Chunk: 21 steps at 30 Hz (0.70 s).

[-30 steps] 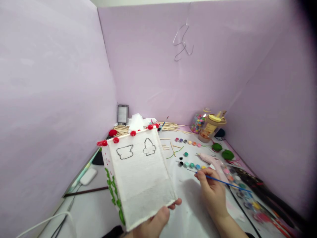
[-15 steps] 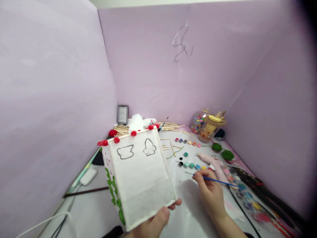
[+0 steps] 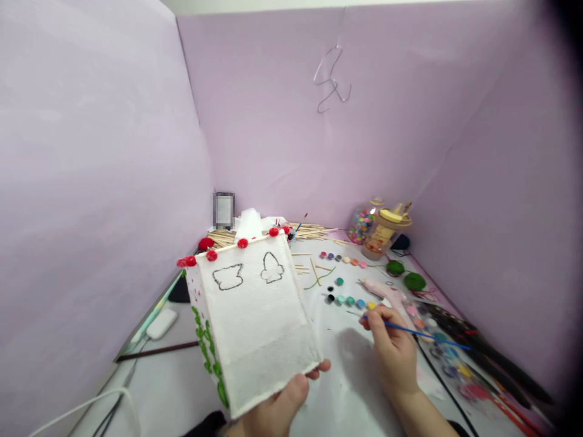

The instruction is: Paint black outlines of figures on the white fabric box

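Thumb and fingertips of the right hand (image 3: 392,349) pinch a blue-handled paintbrush (image 3: 419,333), and its fine tip points left, clear of the box and just nearside of a row of paint pots (image 3: 350,301). Over to the left hand (image 3: 276,413): thumb in front, fingers behind, clamped on the bottom edge of a white fabric-covered box (image 3: 264,328). That box is up at a tilt, left of the brush, its front face carrying two black outlines, a winged shape (image 3: 228,277) and a pointed one (image 3: 272,267). Red pompoms (image 3: 242,243) dot its top edge, and green leaf shapes (image 3: 207,349) climb the side panel!

Further out, a lone green pot (image 3: 339,281) sits between the near paint row and a second row (image 3: 344,260). To the right lies a pink glue gun (image 3: 385,292), with green yarn balls (image 3: 415,281) beyond it. At the back, a yellow-lidded tumbler (image 3: 387,233) stands beside a jar of colourful bits (image 3: 361,225), and thin wooden sticks (image 3: 314,230) lie heaped near the lilac wall (image 3: 273,121).
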{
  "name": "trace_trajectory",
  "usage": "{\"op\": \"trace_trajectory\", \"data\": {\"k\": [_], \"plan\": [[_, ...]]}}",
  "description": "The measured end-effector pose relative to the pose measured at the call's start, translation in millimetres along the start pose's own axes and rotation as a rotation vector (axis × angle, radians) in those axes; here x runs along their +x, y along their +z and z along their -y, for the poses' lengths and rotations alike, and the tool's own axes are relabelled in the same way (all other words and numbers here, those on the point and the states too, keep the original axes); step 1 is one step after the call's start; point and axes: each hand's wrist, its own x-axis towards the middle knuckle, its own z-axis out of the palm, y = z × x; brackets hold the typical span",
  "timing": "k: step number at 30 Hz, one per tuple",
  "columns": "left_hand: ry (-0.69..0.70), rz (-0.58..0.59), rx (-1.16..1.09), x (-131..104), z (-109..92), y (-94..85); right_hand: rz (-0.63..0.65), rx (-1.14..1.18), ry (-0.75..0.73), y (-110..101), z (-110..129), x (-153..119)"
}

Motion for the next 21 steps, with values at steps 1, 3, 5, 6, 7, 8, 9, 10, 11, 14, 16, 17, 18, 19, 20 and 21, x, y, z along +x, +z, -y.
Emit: {"op": "trace_trajectory", "data": {"k": [1, 3, 5, 6, 7, 8, 9, 10, 11, 14, 16, 17, 18, 19, 20, 21], "plan": [[0.006, 0.007, -0.003, 0, 0, -0.3, 0.009, 0.030, 0.010, 1, -1, -1], [0.008, 0.017, -0.003, 0, 2, -0.9, 0.038, 0.086, 0.026, 1, 1, -2], [0.015, 0.012, 0.006, 1, 5, -1.0, 0.055, 0.115, 0.029, 1, 8, -2], [0.027, 0.008, 0.007, 1, 8, -0.8, 0.050, 0.127, 0.024, 1, 14, -2], [0.035, 0.003, 0.002, 1, 10, -0.4, 0.038, 0.143, 0.015, 1, 24, -1], [0.047, 0.004, -0.002, 1, 12, 0.1, 0.032, 0.164, -0.001, 1, 35, -1], [0.062, -0.004, -0.008, 1, 13, 0.6, 0.034, 0.195, -0.027, 2, 49, 0], [0.074, -0.012, -0.015, 2, 13, 1.1, 0.040, 0.231, -0.064, 4, 64, 0], [0.070, -0.010, -0.021, 2, 12, 1.4, 0.076, 0.274, -0.106, 8, 80, 0], [0.037, -0.004, -0.025, 4, 5, 0.6, 0.164, 0.407, -0.233, 28, 124, -2], [0.015, 0.022, -0.019, 5, -1, -1.1, 0.200, 0.411, -0.285, 46, 143, -6], [0.011, 0.021, -0.005, 5, -3, -2.1, 0.196, 0.400, -0.300, 54, 149, -8], [0.004, 0.013, 0.017, 5, -4, -3.0, 0.192, 0.396, -0.325, 62, 153, -10], [-0.013, 0.002, 0.043, 5, -4, -3.7, 0.185, 0.403, -0.360, 69, 155, -11], [-0.033, -0.014, 0.071, 5, -3, -4.1, 0.180, 0.416, -0.398, 73, 155, -12], [-0.054, -0.026, 0.093, 4, -2, -4.3, 0.179, 0.430, -0.432, 77, 155, -12]]}}
